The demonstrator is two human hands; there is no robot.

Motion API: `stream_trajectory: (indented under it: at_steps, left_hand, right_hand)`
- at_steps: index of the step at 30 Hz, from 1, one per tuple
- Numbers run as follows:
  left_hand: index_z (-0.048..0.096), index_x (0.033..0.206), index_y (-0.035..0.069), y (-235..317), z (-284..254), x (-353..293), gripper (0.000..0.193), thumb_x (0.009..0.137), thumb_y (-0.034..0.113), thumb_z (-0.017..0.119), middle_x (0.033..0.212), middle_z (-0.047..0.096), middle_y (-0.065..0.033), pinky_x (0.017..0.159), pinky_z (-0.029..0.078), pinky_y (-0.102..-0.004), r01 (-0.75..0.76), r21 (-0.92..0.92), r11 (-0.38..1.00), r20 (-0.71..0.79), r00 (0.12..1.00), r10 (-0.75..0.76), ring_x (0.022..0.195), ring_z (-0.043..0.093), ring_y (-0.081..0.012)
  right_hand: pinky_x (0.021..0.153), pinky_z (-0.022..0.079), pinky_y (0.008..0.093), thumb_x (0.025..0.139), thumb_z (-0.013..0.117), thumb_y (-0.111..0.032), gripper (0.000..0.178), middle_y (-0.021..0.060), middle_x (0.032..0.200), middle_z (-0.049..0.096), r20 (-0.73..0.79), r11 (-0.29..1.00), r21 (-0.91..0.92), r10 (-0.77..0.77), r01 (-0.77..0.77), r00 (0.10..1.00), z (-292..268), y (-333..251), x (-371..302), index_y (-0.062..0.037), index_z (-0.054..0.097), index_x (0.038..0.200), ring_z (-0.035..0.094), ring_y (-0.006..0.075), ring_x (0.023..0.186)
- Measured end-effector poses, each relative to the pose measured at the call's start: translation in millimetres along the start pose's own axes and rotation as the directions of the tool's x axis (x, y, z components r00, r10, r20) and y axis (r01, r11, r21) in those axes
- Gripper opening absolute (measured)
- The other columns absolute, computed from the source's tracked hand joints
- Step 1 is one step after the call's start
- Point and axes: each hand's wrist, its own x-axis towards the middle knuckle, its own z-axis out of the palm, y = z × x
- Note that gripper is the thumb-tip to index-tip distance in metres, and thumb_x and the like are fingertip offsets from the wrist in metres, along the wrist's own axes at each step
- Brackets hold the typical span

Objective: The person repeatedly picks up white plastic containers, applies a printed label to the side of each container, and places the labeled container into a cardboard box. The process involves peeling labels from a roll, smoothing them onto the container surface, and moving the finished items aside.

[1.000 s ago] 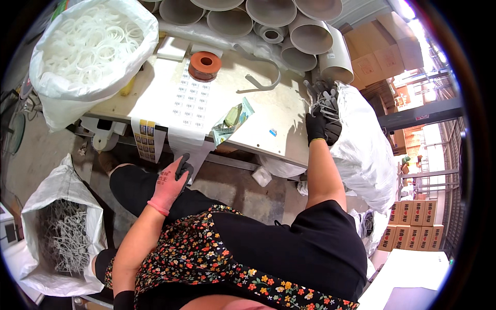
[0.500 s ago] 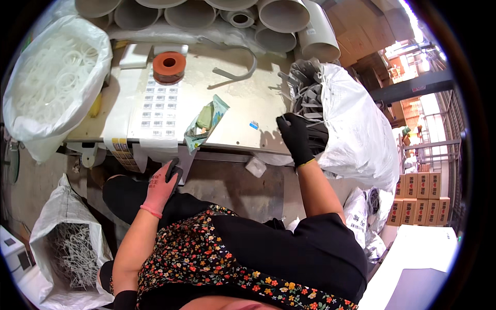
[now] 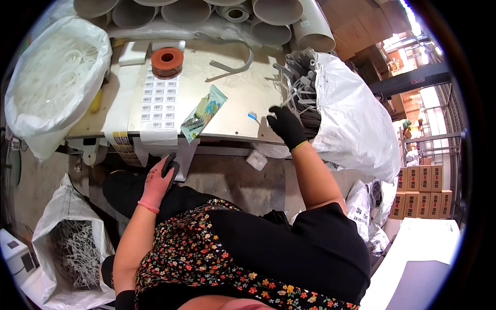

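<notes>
Setting: workshop bench (image 3: pixel 243 98), pale top, wide pipe ends (image 3: pixel 186 10) stacked along its far edge, concrete floor below.
Main item: grey plastic hooks (image 3: pixel 299 88), bundled, sticking out of the open white sack (image 3: pixel 356 124) that is leaning against the bench's rt end.
Rt hand: black-gloved right hand (image 3: pixel 287 125) is resting at the sack mouth, touching the hook bundle; fingers are curling narrow, but cannot tell whether a hook is actually being gripped.
Change, rt: 1 s ago this hand was reaching higher at the sack top; half a sec ago it was pressing on the sack's front. Now it is sitting lower, at the bench corner, w/ fingers turned into the hooks. Reading: a piece is prob. being picked out, not yet clear of the sack.
Lt hand: pink-gloved left hand (image 3: pixel 159 182) is hanging below the bench edge, over the lap, closing around a small dark tool (image 3: pixel 169 164).
Change, lt: hand and tool are staying put across all three views; no work w/ it yet.
On bench: sheet of small labels (image 3: pixel 160 101), orange tape roll (image 3: pixel 167 61) at its far end, green-blue packet (image 3: pixel 204 112) beside it, one curved grey piece (image 3: pixel 235 59) lying loose.
Outer area: big clear bag of white rings (image 3: pixel 54 88) at lt; floor sack of pale hooks (image 3: pixel 77 253) lower lt; cartons (image 3: pixel 421 191) stacked far rt.
</notes>
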Motion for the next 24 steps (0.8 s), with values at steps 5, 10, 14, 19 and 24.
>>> stream_trajectory:
  at_steps: [5,10,14,19,24]
  left_hand:
    - [0.057,0.124,0.0,-20.1,-2.5,-14.1,0.037,0.088,0.007,0.058,0.118,0.064,-0.0137,0.094,0.044,-0.0299,-0.013,-0.034,0.999,-0.051,0.999,0.011,0.11,0.06,-0.022]
    - [0.056,0.125,-0.001,-9.5,-9.7,-16.5,0.037,0.089,0.005,0.056,0.12,0.063,-0.012,0.095,0.044,-0.0292,0.009,-0.094,0.996,-0.03,0.999,-0.011,0.11,0.06,-0.0191]
    - [0.054,0.126,-0.002,-17.4,-7.0,-18.1,0.037,0.09,0.005,0.055,0.121,0.063,-0.0115,0.095,0.045,-0.0288,-0.041,-0.112,0.993,-0.055,0.998,0.035,0.11,0.06,-0.0182]
    - [0.054,0.126,-0.002,-29.9,-8.5,-20.6,0.038,0.089,0.004,0.056,0.122,0.063,-0.0119,0.094,0.045,-0.0291,-0.047,-0.102,0.994,-0.1,0.994,0.037,0.11,0.06,-0.0189]
    - [0.056,0.124,-0.002,-25.8,-11.5,-21.1,0.037,0.089,0.007,0.058,0.118,0.064,-0.0135,0.094,0.045,-0.0298,-0.051,-0.072,0.996,-0.108,0.993,0.043,0.109,0.061,-0.0201]
  right_hand:
    - [0.072,0.051,0.0404,0.083,0.065,-0.022,0.035,0.0225,0.095,0.064,-0.065,0.996,0.067,-0.05,0.055,0.997,-37.3,-38.0,-4.8,-0.0025,0.061,0.112,0.066,0.0319,0.075]
    - [0.067,0.051,0.038,0.084,0.063,-0.014,0.035,0.018,0.103,0.064,-0.481,0.995,0.058,-0.046,0.084,0.875,-16.9,-14.2,-20.7,0.0023,0.057,0.115,0.065,0.0253,0.085]
    - [0.067,0.05,0.0307,0.085,0.064,-0.008,0.028,0.0063,0.093,0.062,-0.177,0.405,0.911,0.558,-0.08,0.811,20.9,82.1,-24.4,-0.0048,0.061,0.112,0.06,0.0163,0.079]
    - [0.065,0.05,0.0286,0.084,0.066,-0.01,0.026,0.0021,0.087,0.063,-0.019,0.155,0.981,0.686,-0.121,0.727,31.5,68.2,-3.5,-0.008,0.062,0.11,0.058,0.0137,0.07]
    - [0.07,0.05,0.0273,0.086,0.066,-0.011,0.031,0.0019,0.086,0.062,-0.104,0.765,0.643,0.144,-0.044,0.984,-3.4,-72.6,-20.5,-0.0035,0.059,0.116,0.059,0.0123,0.077]
